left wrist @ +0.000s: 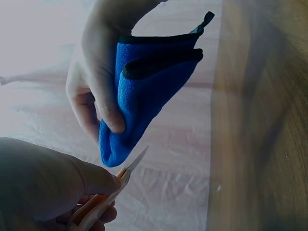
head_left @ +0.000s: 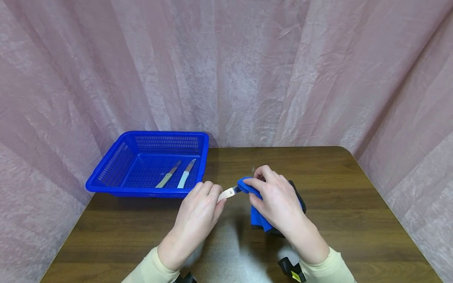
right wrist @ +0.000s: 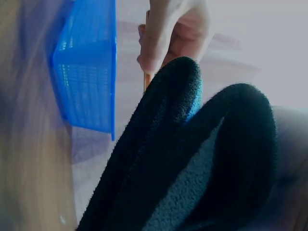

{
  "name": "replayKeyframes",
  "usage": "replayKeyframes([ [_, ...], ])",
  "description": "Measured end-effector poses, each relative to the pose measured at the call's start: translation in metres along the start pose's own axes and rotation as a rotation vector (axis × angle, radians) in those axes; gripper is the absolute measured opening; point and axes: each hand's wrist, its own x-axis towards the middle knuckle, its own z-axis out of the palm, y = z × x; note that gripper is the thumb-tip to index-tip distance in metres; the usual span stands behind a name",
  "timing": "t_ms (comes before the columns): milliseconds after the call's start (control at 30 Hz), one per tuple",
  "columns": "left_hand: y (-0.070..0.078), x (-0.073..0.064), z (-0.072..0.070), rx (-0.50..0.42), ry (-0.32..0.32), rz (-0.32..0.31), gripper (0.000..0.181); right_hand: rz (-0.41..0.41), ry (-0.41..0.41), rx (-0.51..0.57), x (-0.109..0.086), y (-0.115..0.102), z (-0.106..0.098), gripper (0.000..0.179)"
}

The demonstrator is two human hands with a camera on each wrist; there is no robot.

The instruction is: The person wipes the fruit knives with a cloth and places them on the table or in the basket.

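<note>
My left hand (head_left: 198,208) grips a small knife (head_left: 226,194) by its pale handle, blade pointing toward my right hand. A folded blue cloth (head_left: 257,218) with black edging hangs from my right hand (head_left: 277,198), pinched between thumb and fingers. In the head view the cloth's upper fold overlaps the blade near the tip. From the left wrist, the bare blade (left wrist: 138,160) shows just beside the lower fold of the cloth (left wrist: 154,91). The cloth's dark edges fill much of the right wrist view, hiding most of the knife there.
A blue plastic basket (head_left: 141,192) stands at the left of the wooden table (head_left: 354,220). Inside it lie a knife with a beige-green handle (head_left: 164,180) and one with a pale blue handle (head_left: 183,179). A pink curtain (head_left: 247,78) hangs behind the table.
</note>
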Motion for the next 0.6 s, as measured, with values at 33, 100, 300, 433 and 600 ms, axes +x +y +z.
replayKeyframes([
  [33, 0.0, 0.0, 0.0002, 0.0, -0.002, 0.0, 0.028, -0.008, -0.003, -0.002, -0.0001, -0.001, 0.0006, 0.034],
  [100, 0.0001, 0.0001, 0.0006, 0.0, -0.005, -0.001, 0.029, -0.021, -0.01, -0.005, -0.0002, -0.0026, 0.0017, 0.034],
  [300, 0.0005, 0.0005, 0.0009, -0.003, -0.017, -0.001, 0.028, -0.048, -0.016, -0.01, 0.0001, -0.0051, 0.0043, 0.034],
  [433, 0.0009, 0.0006, 0.0009, -0.005, -0.024, -0.001, 0.028, -0.057, -0.021, -0.018, 0.0005, -0.0056, 0.0057, 0.034],
  [600, 0.001, 0.0004, 0.0009, -0.001, -0.027, -0.003, 0.028, -0.057, -0.03, -0.025, 0.0003, -0.0056, 0.0066, 0.033],
])
